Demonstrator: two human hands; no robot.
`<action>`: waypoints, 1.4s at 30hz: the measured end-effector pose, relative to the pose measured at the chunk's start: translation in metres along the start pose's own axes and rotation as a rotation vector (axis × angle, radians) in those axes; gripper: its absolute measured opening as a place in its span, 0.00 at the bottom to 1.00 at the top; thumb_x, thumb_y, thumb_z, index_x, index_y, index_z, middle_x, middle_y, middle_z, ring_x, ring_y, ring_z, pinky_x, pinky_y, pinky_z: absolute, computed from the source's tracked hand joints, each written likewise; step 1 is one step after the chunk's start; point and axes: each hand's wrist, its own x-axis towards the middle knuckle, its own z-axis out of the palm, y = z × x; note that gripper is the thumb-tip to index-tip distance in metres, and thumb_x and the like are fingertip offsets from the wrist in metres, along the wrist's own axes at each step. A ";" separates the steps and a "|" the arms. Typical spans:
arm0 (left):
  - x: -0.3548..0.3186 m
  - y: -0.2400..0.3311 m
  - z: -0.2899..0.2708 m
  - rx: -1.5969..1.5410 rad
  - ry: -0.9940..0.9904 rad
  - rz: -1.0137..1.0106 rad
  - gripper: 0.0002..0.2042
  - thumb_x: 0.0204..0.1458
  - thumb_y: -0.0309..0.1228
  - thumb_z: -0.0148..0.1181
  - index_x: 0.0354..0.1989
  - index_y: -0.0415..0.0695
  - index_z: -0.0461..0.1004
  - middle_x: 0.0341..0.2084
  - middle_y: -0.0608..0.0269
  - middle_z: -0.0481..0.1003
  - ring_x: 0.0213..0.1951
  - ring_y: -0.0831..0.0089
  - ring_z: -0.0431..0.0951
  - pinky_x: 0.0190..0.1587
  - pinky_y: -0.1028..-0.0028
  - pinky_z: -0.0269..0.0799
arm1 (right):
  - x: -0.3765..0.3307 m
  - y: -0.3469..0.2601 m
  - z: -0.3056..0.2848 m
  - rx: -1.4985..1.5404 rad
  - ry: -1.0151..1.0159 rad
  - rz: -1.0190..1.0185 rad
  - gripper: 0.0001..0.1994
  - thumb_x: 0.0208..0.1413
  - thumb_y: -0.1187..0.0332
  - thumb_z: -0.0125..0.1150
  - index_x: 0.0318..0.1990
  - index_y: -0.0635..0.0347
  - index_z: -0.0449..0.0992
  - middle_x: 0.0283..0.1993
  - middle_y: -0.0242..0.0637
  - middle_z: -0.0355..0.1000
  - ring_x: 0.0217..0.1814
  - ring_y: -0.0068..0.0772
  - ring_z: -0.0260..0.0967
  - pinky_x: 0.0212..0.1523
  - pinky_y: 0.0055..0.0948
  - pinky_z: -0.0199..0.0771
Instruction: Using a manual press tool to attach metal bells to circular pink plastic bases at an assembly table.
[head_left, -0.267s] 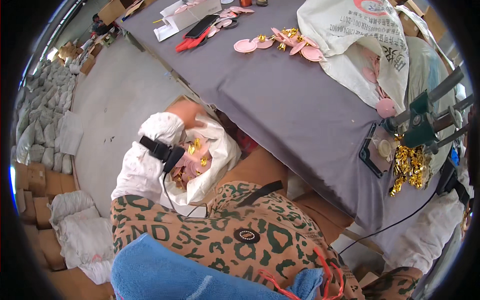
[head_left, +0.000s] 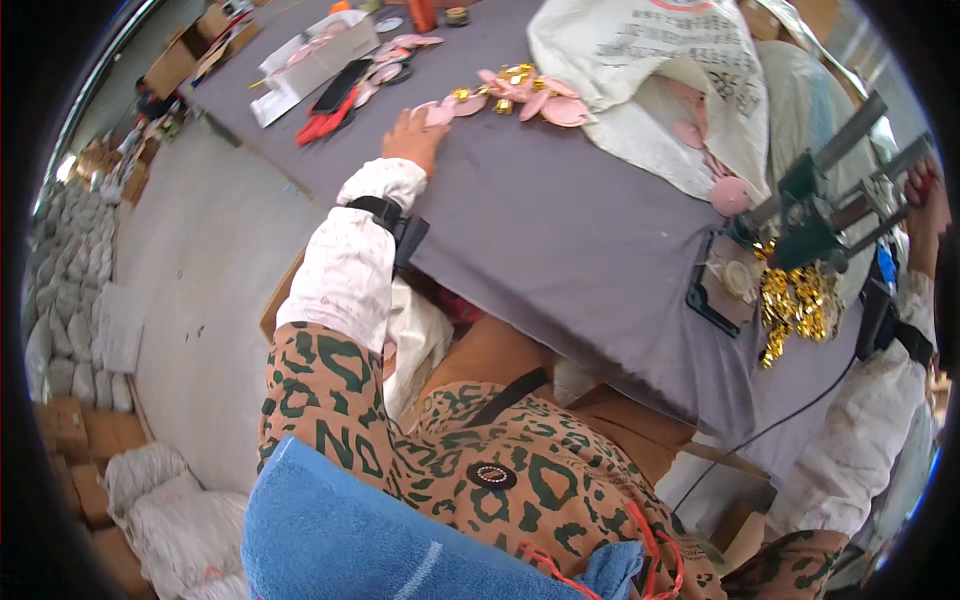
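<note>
My left hand (head_left: 412,140) reaches across the grey tablecloth with its fingers stretched out, at the edge of a pink disc (head_left: 437,112). That disc lies at the left end of a heap of pink discs with gold foil pieces (head_left: 515,92). At the far right, partly cut by the picture's rim, my right hand (head_left: 928,200) is curled round the reddish end of a handle on a dark green press (head_left: 808,210). Under the press is a dark frame with a pale round piece (head_left: 737,282). Beside it hangs a bunch of gold foil strips (head_left: 790,310).
A white woven sack (head_left: 655,50) spills pink discs at the back right. Back left are a white box (head_left: 318,55), a black phone (head_left: 342,85) and red-handled scissors (head_left: 325,122). Below my left arm stands an open white sack (head_left: 415,335). Filled sacks (head_left: 70,290) line the floor.
My left hand has come up out of the white sack beside my lap and gone forward to the pink discs on the table. My right hand has come into view at the press.
</note>
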 end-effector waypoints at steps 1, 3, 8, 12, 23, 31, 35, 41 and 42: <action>0.005 -0.015 0.013 0.035 -0.119 -0.046 0.30 0.41 0.22 0.58 0.58 0.54 0.64 0.63 0.58 0.57 0.64 0.56 0.56 0.59 0.58 0.61 | -0.009 0.009 0.034 0.006 0.025 0.033 0.05 0.61 0.69 0.46 0.32 0.56 0.63 0.23 0.23 0.54 0.19 0.13 0.51 0.12 0.13 0.46; 0.009 -0.064 0.061 -0.039 0.123 -0.084 0.28 0.41 0.21 0.58 0.56 0.47 0.65 0.54 0.57 0.67 0.57 0.57 0.66 0.57 0.62 0.65 | -0.045 0.000 0.126 0.026 0.103 0.047 0.10 0.61 0.69 0.47 0.26 0.52 0.60 0.21 0.22 0.53 0.18 0.13 0.48 0.12 0.13 0.42; -0.015 0.063 -0.028 -0.799 0.288 -0.100 0.22 0.37 0.28 0.69 0.44 0.40 0.72 0.41 0.55 0.74 0.44 0.63 0.74 0.49 0.68 0.69 | -0.067 -0.006 0.139 0.023 0.069 0.004 0.08 0.59 0.71 0.46 0.27 0.58 0.61 0.23 0.27 0.54 0.21 0.18 0.51 0.17 0.15 0.48; -0.044 0.209 -0.056 -1.649 -0.130 0.053 0.15 0.39 0.27 0.70 0.36 0.44 0.74 0.35 0.65 0.75 0.39 0.75 0.74 0.45 0.74 0.71 | -0.088 -0.013 0.165 -0.024 0.243 -0.030 0.10 0.56 0.72 0.41 0.39 0.62 0.70 0.17 0.25 0.60 0.13 0.15 0.54 0.09 0.13 0.48; -0.037 0.348 -0.036 -1.186 -0.045 0.297 0.19 0.38 0.43 0.69 0.39 0.48 0.78 0.49 0.62 0.73 0.61 0.56 0.59 0.62 0.58 0.47 | -0.024 0.022 0.120 0.270 -0.055 0.108 0.10 0.55 0.73 0.39 0.37 0.60 0.70 0.17 0.25 0.62 0.12 0.14 0.54 0.08 0.13 0.48; -0.035 0.374 -0.050 -1.010 0.090 0.343 0.18 0.37 0.46 0.68 0.36 0.50 0.79 0.40 0.63 0.77 0.59 0.57 0.61 0.60 0.58 0.48 | -0.065 -0.004 0.138 0.024 0.180 -0.101 0.07 0.57 0.70 0.42 0.33 0.56 0.69 0.17 0.25 0.62 0.12 0.15 0.55 0.07 0.14 0.46; -0.036 0.358 -0.039 -0.990 0.075 0.299 0.19 0.37 0.45 0.68 0.38 0.50 0.78 0.39 0.62 0.77 0.59 0.57 0.61 0.59 0.58 0.48 | -0.196 -0.002 0.160 -0.028 0.193 -0.386 0.08 0.60 0.70 0.46 0.32 0.67 0.66 0.26 0.32 0.57 0.31 0.27 0.58 0.40 0.24 0.66; -0.030 0.370 -0.056 -1.113 0.163 0.335 0.24 0.34 0.39 0.70 0.43 0.45 0.74 0.36 0.62 0.77 0.51 0.61 0.69 0.54 0.61 0.57 | -0.358 0.076 0.111 -0.721 -0.151 -0.488 0.18 0.61 0.63 0.43 0.26 0.63 0.74 0.23 0.35 0.69 0.38 0.40 0.73 0.61 0.52 0.57; -0.029 0.366 -0.060 -1.213 0.090 0.379 0.24 0.33 0.36 0.70 0.42 0.43 0.74 0.34 0.61 0.78 0.47 0.61 0.73 0.51 0.63 0.62 | -0.356 0.072 0.112 -0.713 -0.160 -0.495 0.18 0.61 0.63 0.43 0.26 0.63 0.74 0.23 0.35 0.69 0.38 0.40 0.73 0.61 0.52 0.57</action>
